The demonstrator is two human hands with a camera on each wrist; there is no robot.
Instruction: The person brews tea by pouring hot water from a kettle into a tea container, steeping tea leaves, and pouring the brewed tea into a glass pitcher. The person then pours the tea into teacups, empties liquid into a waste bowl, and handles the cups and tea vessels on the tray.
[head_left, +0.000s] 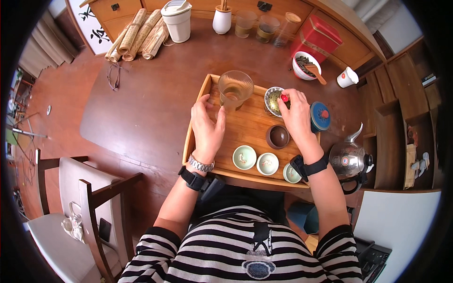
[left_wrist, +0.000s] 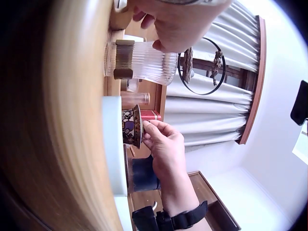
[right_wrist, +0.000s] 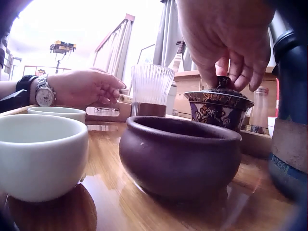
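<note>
My right hand (head_left: 298, 115) pinches the knob of a patterned gaiwan lid (right_wrist: 221, 91). In the right wrist view the lid sits at the rim of the gaiwan bowl (right_wrist: 214, 113), dark with a coloured floral pattern. My left hand (head_left: 207, 129) hovers over the left side of a wooden tray (head_left: 189, 146), holding nothing, its fingers loosely bent. Just beyond its fingertips stands a ribbed glass pitcher (head_left: 236, 87) with a brown band. A dark brown clay cup (head_left: 277, 137) stands nearer me than the gaiwan. Small pale green cups (head_left: 244, 158) line the tray's front edge.
A blue lidded jar (head_left: 321, 117) and a steel kettle (head_left: 348, 158) stand on the right. Farther back are a bowl of tea leaves (head_left: 304, 63) with a wooden scoop, a red tin (head_left: 318, 37), glasses (head_left: 245, 23) and rolled bamboo mats (head_left: 137, 33). Eyeglasses (head_left: 114, 78) lie at left.
</note>
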